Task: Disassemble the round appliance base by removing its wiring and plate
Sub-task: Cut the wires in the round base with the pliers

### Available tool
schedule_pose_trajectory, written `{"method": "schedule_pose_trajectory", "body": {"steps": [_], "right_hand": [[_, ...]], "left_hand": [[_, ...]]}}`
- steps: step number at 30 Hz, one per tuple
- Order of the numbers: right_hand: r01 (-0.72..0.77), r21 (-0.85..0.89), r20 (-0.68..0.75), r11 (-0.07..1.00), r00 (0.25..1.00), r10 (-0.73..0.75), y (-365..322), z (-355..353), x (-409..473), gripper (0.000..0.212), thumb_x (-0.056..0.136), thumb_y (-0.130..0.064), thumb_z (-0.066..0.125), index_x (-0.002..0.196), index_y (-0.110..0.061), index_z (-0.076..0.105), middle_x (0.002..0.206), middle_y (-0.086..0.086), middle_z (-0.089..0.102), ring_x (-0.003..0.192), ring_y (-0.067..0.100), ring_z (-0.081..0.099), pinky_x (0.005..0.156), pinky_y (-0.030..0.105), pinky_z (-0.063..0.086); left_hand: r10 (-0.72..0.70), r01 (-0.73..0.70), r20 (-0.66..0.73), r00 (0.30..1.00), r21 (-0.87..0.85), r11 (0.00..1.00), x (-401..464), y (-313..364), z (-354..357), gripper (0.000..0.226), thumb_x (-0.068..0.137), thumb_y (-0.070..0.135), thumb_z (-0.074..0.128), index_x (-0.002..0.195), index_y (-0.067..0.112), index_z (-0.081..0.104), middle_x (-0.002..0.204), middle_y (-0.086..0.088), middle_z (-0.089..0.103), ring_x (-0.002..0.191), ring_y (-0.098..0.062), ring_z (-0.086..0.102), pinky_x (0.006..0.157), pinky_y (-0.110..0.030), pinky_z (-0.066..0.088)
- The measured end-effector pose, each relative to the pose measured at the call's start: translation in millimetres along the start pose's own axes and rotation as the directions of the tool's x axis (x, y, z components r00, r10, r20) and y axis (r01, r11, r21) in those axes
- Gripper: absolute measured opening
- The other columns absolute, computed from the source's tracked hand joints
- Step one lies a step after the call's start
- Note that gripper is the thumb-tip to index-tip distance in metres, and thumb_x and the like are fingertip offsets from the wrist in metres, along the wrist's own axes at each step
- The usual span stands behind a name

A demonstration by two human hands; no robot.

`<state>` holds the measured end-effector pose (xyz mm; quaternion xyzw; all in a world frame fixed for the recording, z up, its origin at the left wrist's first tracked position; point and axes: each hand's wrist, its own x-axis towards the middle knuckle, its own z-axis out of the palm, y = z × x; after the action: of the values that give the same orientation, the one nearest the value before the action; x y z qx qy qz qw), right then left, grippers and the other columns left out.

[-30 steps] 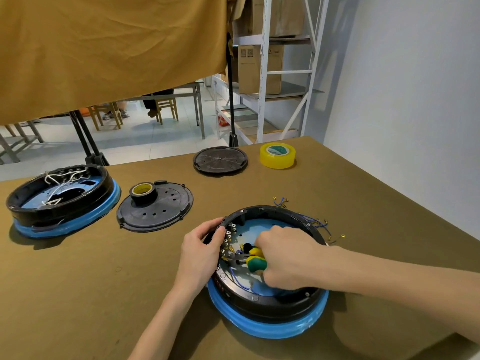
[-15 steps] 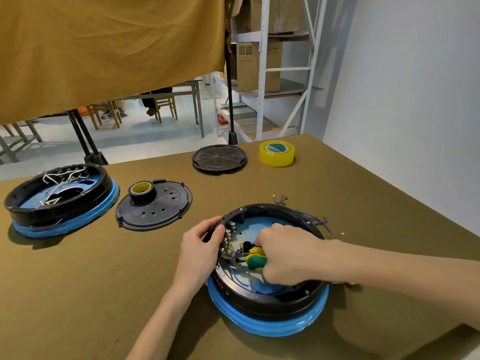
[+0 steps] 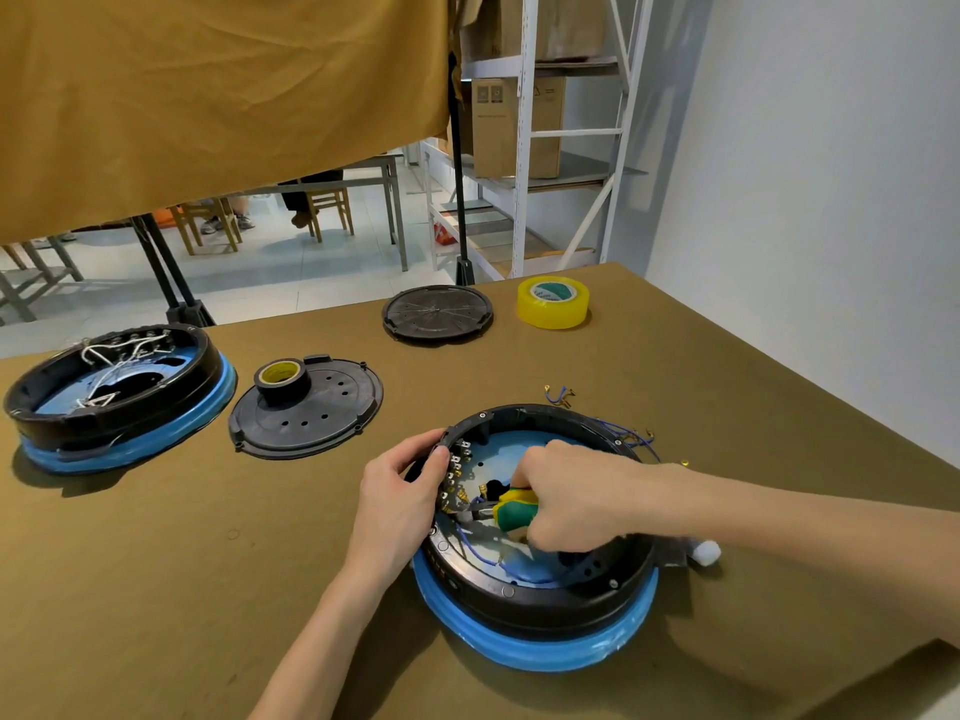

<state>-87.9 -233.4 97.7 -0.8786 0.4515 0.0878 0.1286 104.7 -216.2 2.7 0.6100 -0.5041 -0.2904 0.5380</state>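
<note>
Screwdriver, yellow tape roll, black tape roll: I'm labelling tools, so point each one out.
Screwdriver [image 3: 511, 511], head view, on its green and yellow handle below the right hand.
Yellow tape roll [image 3: 553, 309], head view, on its outer side wall.
Black tape roll [image 3: 280, 388], head view, on its outer side wall.

A single wide-angle view, worn on the person's head, looks forward and steeply down across the tabletop [image 3: 156, 589]. It sits close to the work: the round appliance base [image 3: 535, 605] fills the near centre, with both forearms entering from the bottom and right edges. The left hand [image 3: 400, 501] and right hand [image 3: 576, 501] lie just below mid-frame. Farther off the view takes in the tabletop's far edge, a hanging cloth [image 3: 223, 90] at upper left, shelving [image 3: 524, 148] at upper centre and a wall [image 3: 831, 174] on the right. Straight lines bow near the edges.
</note>
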Motion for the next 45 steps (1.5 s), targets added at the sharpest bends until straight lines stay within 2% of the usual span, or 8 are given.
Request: {"method": "schedule_pose_trajectory", "body": {"steps": [5,9,22,28,36,38,41,45], "right_hand": [[0.008,-0.045,-0.041,0.999,0.999,-0.01,-2,4,-2,0.012,0.08,-0.017,0.064,0.082,-0.014,0.052,0.074,0.005,0.05,0.059,0.021,0.046,0.049,0.029,0.033],[0.012,-0.104,-0.085,0.995,0.996,-0.021,-4,7,-3,0.016,0.081,-0.019,0.063,0.081,-0.016,0.048,0.078,0.005,0.049,0.062,0.02,0.046,0.049,0.03,0.031],[-0.005,-0.115,-0.104,0.993,0.995,-0.007,-4,10,-4,0.017,0.081,-0.019,0.064,0.082,-0.017,0.047,0.077,0.004,0.049,0.061,0.019,0.044,0.049,0.031,0.029],[-0.003,-0.12,-0.084,0.993,0.996,-0.007,-4,9,-5,0.015,0.083,-0.02,0.063,0.094,-0.016,0.055,0.082,0.005,0.053,0.064,0.019,0.047,0.05,0.03,0.033],[-0.042,-0.17,-0.115,0.985,0.993,0.022,7,8,-10,0.024,0.082,-0.021,0.064,0.077,-0.02,0.04,0.077,0.002,0.048,0.062,0.02,0.047,0.049,0.029,0.03],[-0.057,-0.122,-0.115,0.991,0.992,0.043,13,5,-12,0.025,0.081,-0.022,0.065,0.076,-0.021,0.041,0.074,0.001,0.046,0.059,0.018,0.045,0.048,0.029,0.029],[-0.037,0.08,-0.133,0.996,0.99,0.047,22,2,-15,0.015,0.078,-0.02,0.069,0.076,-0.019,0.054,0.064,0.001,0.052,0.054,0.023,0.046,0.047,0.029,0.033],[-0.036,0.327,-0.324,0.944,0.934,0.148,45,-10,-13,0.011,0.075,-0.019,0.071,0.085,-0.019,0.067,0.073,0.008,0.068,0.061,0.027,0.06,0.051,0.039,0.045]], "left_hand": [[-0.002,0.002,0.002,1.0,-0.012,1.0,0,1,0,0.026,0.101,0.024,0.062,0.125,0.029,0.071,0.112,0.024,0.069,0.104,0.018,0.06,0.076,-0.001,0.047],[-0.005,0.005,-0.001,1.0,-0.013,1.0,0,1,0,0.028,0.101,0.025,0.062,0.128,0.027,0.071,0.116,0.019,0.07,0.109,0.007,0.063,0.082,-0.009,0.05],[-0.022,0.022,0.008,1.0,-0.047,0.999,-2,2,0,0.024,0.102,0.025,0.062,0.122,0.034,0.07,0.112,0.024,0.069,0.104,0.013,0.063,0.075,-0.006,0.051],[-0.014,0.014,0.006,1.0,-0.029,0.999,-2,0,0,0.027,0.102,0.025,0.062,0.127,0.028,0.07,0.112,0.025,0.068,0.102,0.019,0.06,0.074,-0.002,0.049],[-0.013,0.013,0.006,1.0,-0.014,1.0,0,0,-1,0.028,0.102,0.027,0.062,0.129,0.026,0.07,0.113,0.024,0.067,0.106,0.015,0.06,0.077,-0.004,0.049],[-0.023,0.023,-0.003,1.0,-0.018,1.0,1,0,-1,0.028,0.101,0.027,0.062,0.129,0.027,0.07,0.113,0.024,0.067,0.107,0.011,0.06,0.08,-0.007,0.048],[-0.038,0.037,-0.003,0.999,-0.044,0.998,-1,1,0,0.027,0.101,0.027,0.063,0.127,0.029,0.071,0.112,0.024,0.068,0.108,0.009,0.061,0.084,-0.011,0.049],[-0.039,0.039,-0.005,0.999,-0.04,0.998,-1,2,-1,0.025,0.101,0.028,0.064,0.124,0.032,0.071,0.112,0.027,0.068,0.105,0.015,0.061,0.086,-0.014,0.05]]}}
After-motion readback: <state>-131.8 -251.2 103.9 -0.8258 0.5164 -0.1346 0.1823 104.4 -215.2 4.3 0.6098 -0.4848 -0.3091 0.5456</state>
